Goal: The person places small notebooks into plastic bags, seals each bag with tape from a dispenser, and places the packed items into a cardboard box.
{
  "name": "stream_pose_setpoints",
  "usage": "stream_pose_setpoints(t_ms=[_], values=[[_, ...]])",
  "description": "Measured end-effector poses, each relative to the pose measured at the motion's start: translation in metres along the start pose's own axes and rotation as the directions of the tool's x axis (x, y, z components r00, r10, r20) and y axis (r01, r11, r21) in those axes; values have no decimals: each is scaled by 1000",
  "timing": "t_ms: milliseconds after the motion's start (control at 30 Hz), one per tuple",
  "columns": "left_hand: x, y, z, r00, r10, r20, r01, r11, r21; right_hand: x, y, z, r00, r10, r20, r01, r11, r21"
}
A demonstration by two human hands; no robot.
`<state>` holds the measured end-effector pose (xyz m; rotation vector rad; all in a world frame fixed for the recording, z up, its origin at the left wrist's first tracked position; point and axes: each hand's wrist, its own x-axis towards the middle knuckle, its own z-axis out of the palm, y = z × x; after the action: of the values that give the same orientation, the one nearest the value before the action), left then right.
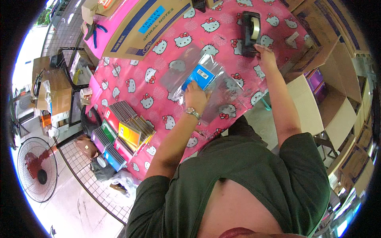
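A small blue spiral notebook point(202, 76) lies in clear plastic wrapping on the pink patterned tablecloth. My left hand point(195, 97), a metal watch on its wrist, is closed with its fingers on the notebook's near edge and the plastic. More clear plastic sleeves point(180, 65) are spread beneath and around it. Farther off to the right stands a black tape dispenser point(251, 33) with a roll of clear tape point(255, 28). At its near end my right hand point(265, 54) has thumb and fingers pinched together. Any strip of tape between them is too small to make out.
Stacks of coloured spiral notebooks point(123, 129) occupy the table's left side. A large cardboard box point(149, 29) sits at the back left, near blue-handled scissors point(95, 35). Open cartons point(317, 91) crowd the right side. A standing fan point(37, 170) is on the floor at left.
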<state>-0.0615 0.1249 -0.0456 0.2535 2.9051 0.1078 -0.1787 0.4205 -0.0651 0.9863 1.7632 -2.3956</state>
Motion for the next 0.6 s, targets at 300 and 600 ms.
stream_pose_setpoints(t_ms=[300,600], values=[[-14,-7,27,996,-37,-84,40,999,35,-20,87,6,639,298,710,-560,812,163],[-23,-10,42,957,-32,-287,0,994,-112,-48,63,203,-29,630,776,997,68,-18]])
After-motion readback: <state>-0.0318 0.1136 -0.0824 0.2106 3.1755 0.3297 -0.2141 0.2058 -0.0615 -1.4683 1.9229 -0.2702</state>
